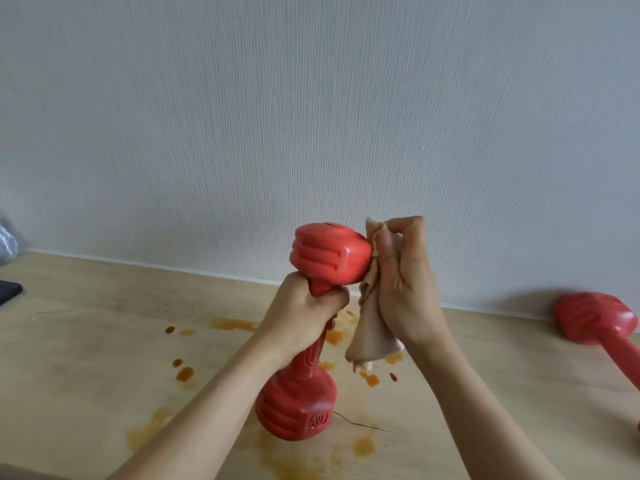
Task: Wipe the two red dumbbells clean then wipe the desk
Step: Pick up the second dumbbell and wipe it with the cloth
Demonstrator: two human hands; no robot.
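Observation:
A red dumbbell stands tilted on the wooden desk, its lower head resting on the desktop. My left hand grips its handle just under the upper head. My right hand holds a crumpled beige cloth pressed against the right side of that upper head; the cloth's tail hangs down. A second red dumbbell lies on the desk at the far right, partly cut off by the frame edge.
Orange-brown spill stains are spread over the desk around and in front of the dumbbell. A dark flat object sits at the left edge. A white textured wall rises right behind the desk.

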